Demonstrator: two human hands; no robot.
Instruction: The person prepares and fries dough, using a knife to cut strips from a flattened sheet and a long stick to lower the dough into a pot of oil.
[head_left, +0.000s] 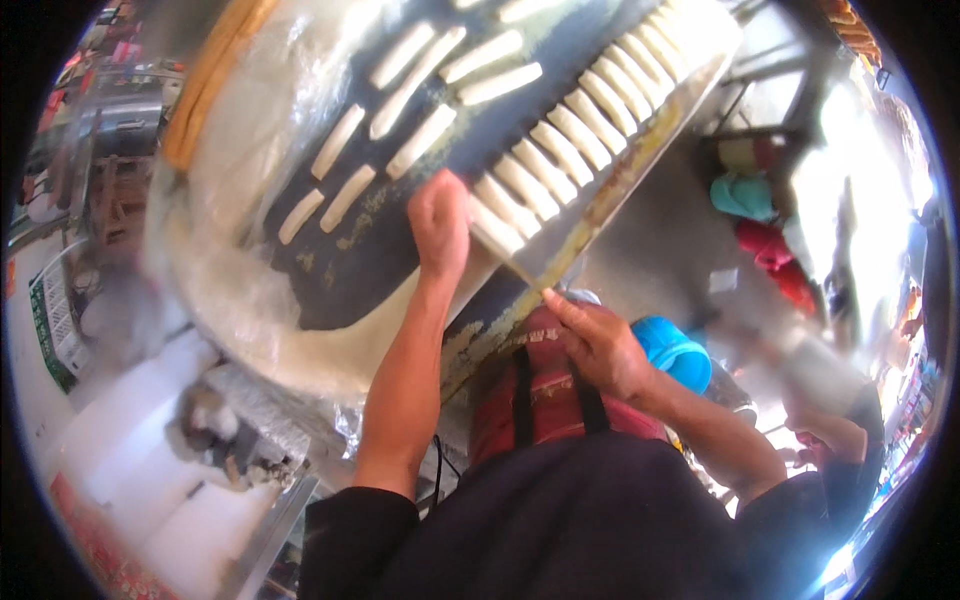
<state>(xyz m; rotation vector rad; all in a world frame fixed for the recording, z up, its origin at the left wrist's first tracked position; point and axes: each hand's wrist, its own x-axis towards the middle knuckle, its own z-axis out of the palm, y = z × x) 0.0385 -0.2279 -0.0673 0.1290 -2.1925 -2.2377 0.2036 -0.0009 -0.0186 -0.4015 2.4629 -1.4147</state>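
My right hand (607, 345) grips the handle of a long-bladed cutter (517, 264), likely a knife, seen nearly edge-on. The blade lies across the dough at the near end of a row of cut dough strips (559, 161). At the blade's far end is my left hand (442, 217), its fingers curled; whether it holds the blade or dough is hidden. Under my left forearm a long uncut band of dough (390, 315) curves away to the left. Separate dough sticks (420, 142) lie scattered on the dark, flour-marked worktop (360, 270).
Clear plastic film (247, 150) covers dough along the worktop's left side, beside a wooden edge (217, 82). A red container (540, 375) with black straps stands against my front. Right of it are a blue bucket (675, 352) and another person (832, 442).
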